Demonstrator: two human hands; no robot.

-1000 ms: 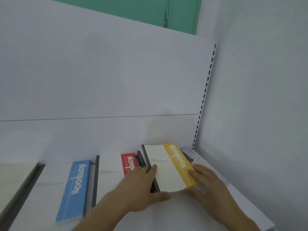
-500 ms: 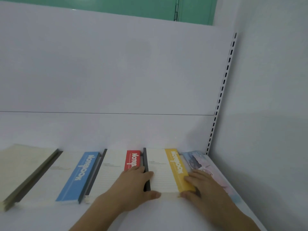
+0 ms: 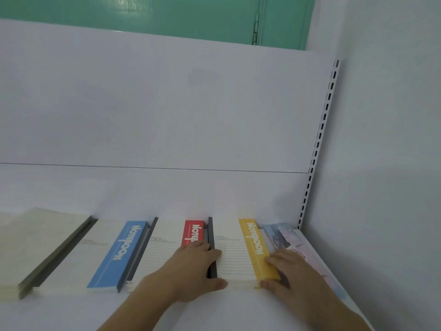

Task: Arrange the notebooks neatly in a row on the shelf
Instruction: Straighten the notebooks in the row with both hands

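Squaring the yellow notebook (image 3: 241,249) into line, I had my left hand (image 3: 191,268) laid over its dark spine, fingers spread flat and thumb hooked against the front edge, while my right hand (image 3: 290,273) pressed flat, fingers together, along its yellow band with the thumb at the near corner. Neither hand pinched anything; both pushed and steadied, I judged, so the book would sit parallel to its neighbours. It lay flat near the right end of the shelf (image 3: 238,311), its back edge close to the rear panel. Touching its left side was the red notebook (image 3: 171,237), then the blue notebook (image 3: 105,254), and at the far left a cream stack of notebooks (image 3: 31,244). To its right, just beside my right hand, lay a pale illustrated notebook (image 3: 284,235), still skewed toward the shelf's right edge, probably next to straighten. Everything around was plain white: shelf, back panel, side wall, with a slotted upright (image 3: 319,144) in the corner and a green door (image 3: 167,13) above.
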